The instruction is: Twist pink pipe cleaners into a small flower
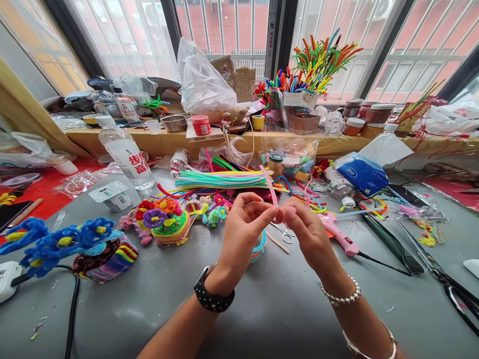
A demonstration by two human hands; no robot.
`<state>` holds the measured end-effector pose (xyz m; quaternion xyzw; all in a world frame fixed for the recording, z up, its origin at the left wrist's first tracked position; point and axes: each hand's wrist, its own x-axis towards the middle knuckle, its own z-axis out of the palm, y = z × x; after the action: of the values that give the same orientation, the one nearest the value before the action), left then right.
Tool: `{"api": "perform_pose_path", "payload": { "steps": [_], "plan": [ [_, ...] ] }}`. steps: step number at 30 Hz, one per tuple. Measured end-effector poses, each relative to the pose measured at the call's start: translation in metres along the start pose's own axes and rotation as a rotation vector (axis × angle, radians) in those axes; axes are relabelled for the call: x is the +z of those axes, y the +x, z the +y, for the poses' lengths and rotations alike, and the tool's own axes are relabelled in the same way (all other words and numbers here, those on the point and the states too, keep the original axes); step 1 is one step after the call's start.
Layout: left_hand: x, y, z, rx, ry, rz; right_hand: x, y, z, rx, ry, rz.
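Pinching pink pipe cleaner (268,182) w/ L hand (245,227), thumb + fingertips closed at lower end; pinching same end w/ R hand (307,233), tips closed too. Note sm. scissors (284,232) + wooden stick (277,243) btwn hands, under grip. Spot pink glue gun (340,234) just R of R hand, pipe cleaner bundle (224,179) beyond grip, flower-topped model (172,223) near L, blue flowers (62,244) far L.

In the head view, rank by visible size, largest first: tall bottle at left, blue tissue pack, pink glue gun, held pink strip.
1. Bottle and tissue pack: too alike to rank
2. Glue gun
3. Pink strip, by its visible part
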<state>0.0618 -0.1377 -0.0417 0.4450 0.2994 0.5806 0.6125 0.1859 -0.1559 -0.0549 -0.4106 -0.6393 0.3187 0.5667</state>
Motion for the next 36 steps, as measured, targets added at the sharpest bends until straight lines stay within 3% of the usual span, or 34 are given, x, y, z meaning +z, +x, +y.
{"api": "perform_pose_path", "payload": {
  "steps": [11, 14, 18, 21, 27, 36],
  "plan": [
    [-0.001, 0.001, -0.002, -0.071, -0.005, -0.056, 0.002, 0.0, 0.002, -0.055, -0.134, 0.086],
    [-0.005, 0.003, -0.001, 0.121, 0.258, -0.072, 0.002, 0.0, 0.001, -0.05, -0.129, 0.109],
    [-0.009, 0.003, 0.0, 0.65, 0.731, -0.065, 0.001, 0.0, 0.001, -0.051, -0.118, 0.143],
    [-0.009, 0.003, -0.003, 0.892, 0.914, -0.099, 0.0, 0.0, 0.003, -0.046, -0.117, 0.151],
    [-0.008, -0.001, -0.008, 0.967, 1.048, -0.025, 0.0, 0.0, 0.006, -0.082, -0.145, 0.152],
    [-0.008, -0.005, -0.009, 1.199, 1.257, 0.081, 0.002, 0.0, 0.007, -0.097, -0.177, 0.174]
  ]
}}
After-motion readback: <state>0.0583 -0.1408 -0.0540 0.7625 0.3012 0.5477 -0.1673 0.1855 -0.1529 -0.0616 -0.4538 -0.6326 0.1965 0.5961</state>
